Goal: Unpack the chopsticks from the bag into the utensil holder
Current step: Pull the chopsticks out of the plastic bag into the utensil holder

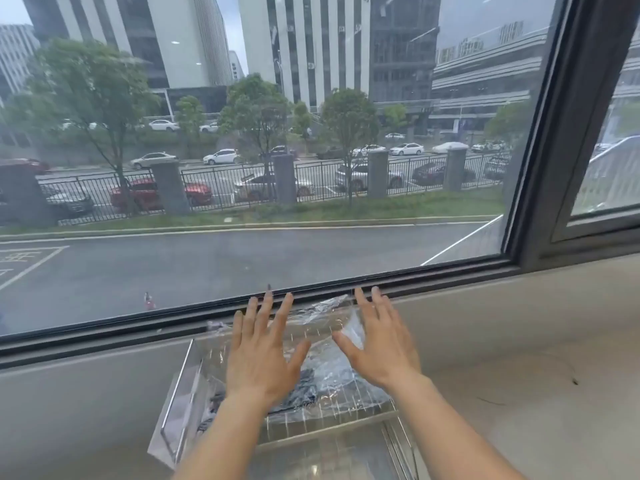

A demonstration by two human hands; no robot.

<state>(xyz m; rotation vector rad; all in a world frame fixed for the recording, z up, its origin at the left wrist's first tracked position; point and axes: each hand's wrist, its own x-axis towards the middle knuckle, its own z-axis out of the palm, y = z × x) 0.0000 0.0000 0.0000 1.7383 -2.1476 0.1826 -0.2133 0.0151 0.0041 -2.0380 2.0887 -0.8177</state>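
A clear plastic bag point(323, 370) with dark chopsticks point(304, 386) inside lies on a metal wire utensil holder point(332, 414) on the windowsill. My left hand point(263, 351) hovers over the bag's left part with fingers spread and nothing in it. My right hand point(379, 344) hovers over the bag's right part, also spread, its thumb close to a crumpled fold of plastic. Whether either palm touches the bag I cannot tell. The chopsticks are partly hidden under my left hand.
The beige windowsill point(502, 341) runs left and right of the holder. A large window with a dark frame point(433, 275) stands just behind the bag. The holder's shiny side wall point(176, 403) rises at the left.
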